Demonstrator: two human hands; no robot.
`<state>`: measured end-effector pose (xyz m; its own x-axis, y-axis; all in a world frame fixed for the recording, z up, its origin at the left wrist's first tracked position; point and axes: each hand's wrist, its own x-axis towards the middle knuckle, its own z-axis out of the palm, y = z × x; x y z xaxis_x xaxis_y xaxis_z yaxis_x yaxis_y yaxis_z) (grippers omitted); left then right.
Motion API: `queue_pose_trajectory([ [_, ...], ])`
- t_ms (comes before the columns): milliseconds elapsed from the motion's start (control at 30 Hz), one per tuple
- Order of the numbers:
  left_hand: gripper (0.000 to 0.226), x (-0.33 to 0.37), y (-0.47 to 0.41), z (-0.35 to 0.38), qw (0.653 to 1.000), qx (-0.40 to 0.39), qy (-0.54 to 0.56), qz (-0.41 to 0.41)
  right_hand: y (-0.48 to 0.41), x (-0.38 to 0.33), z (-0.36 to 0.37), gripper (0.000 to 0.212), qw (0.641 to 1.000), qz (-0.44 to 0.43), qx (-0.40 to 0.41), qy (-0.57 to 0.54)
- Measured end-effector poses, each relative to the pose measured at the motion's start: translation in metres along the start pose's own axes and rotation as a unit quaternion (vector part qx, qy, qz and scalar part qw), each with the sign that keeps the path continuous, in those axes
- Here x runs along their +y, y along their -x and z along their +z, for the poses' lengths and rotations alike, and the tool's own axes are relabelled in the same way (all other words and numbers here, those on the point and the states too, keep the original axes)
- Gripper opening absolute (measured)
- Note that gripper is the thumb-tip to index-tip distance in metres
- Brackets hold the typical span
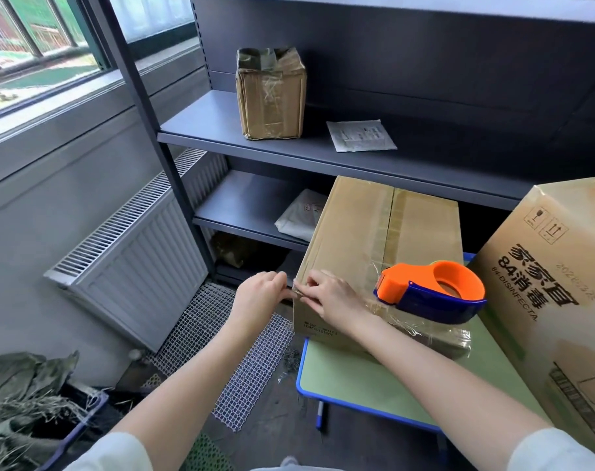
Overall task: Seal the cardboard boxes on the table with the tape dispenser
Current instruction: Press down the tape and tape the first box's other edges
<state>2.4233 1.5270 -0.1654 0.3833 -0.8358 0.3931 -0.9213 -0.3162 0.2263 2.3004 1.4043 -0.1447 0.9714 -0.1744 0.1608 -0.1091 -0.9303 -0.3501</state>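
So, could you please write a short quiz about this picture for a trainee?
1. True or false: the dispenser lies on the box.
2. The left hand and right hand pinch: A) the tape at the box's left edge; B) the dispenser; C) nothing.
3. What colour is the top of the table?
Key: 1 true; 2 A; 3 green.

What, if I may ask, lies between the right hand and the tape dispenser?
Head view: only the top of the cardboard box, covered with wrinkled clear tape.
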Motion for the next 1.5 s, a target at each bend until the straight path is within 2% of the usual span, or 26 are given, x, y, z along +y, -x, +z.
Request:
queue_pose_trajectory([
  [133, 0.035, -0.008, -0.005, 0.004, 0.992, -0.016, -0.022, 0.121, -0.001, -0.003, -0.004, 0.036, 1.000, -0.010, -0.004, 0.017],
  [267, 0.027, -0.006, -0.003, 0.002, 0.993, 0.008, -0.021, 0.119, 0.005, 0.001, -0.012, 0.048, 0.999, 0.026, -0.047, 0.006],
  [400, 0.039, 0.000, -0.001, -0.002, 0.990, 0.027, -0.017, 0.138, 0.030, 0.016, -0.023, 0.049, 0.999, 0.018, -0.035, -0.011],
  [567, 0.056, 0.028, -0.015, 0.013, 0.985, -0.004, 0.014, 0.173, 0.059, 0.032, -0.031, 0.050, 0.997, 0.035, -0.068, -0.009],
  [667, 0.050, 0.039, -0.018, 0.023, 0.976, 0.022, 0.003, 0.214, 0.067, 0.036, -0.027, 0.054, 0.996, 0.047, -0.080, 0.003],
  [833, 0.041, 0.033, -0.005, 0.040, 0.973, 0.041, -0.022, 0.225, 0.066, 0.036, -0.011, 0.064, 0.997, 0.054, -0.060, 0.021],
  [1033, 0.041, 0.067, -0.005, 0.039, 0.970, 0.077, -0.017, 0.230, 0.094, 0.039, -0.033, 0.060, 0.999, 0.033, -0.030, 0.020],
  [1133, 0.042, 0.095, -0.011, 0.045, 0.960, 0.110, 0.017, 0.258, 0.126, 0.041, -0.055, 0.047, 0.999, 0.030, 0.022, 0.035],
  [1233, 0.029, 0.120, -0.016, 0.051, 0.944, 0.139, 0.038, 0.297, 0.154, 0.050, -0.065, 0.039, 0.994, 0.037, 0.080, 0.066],
  [1333, 0.021, 0.135, -0.021, 0.054, 0.936, 0.151, 0.045, 0.316, 0.167, 0.066, -0.072, 0.034, 0.990, 0.108, 0.078, 0.040],
  [1500, 0.032, 0.143, -0.032, 0.064, 0.940, 0.095, 0.084, 0.318, 0.173, 0.080, -0.074, 0.036, 0.992, 0.113, 0.045, 0.023],
])
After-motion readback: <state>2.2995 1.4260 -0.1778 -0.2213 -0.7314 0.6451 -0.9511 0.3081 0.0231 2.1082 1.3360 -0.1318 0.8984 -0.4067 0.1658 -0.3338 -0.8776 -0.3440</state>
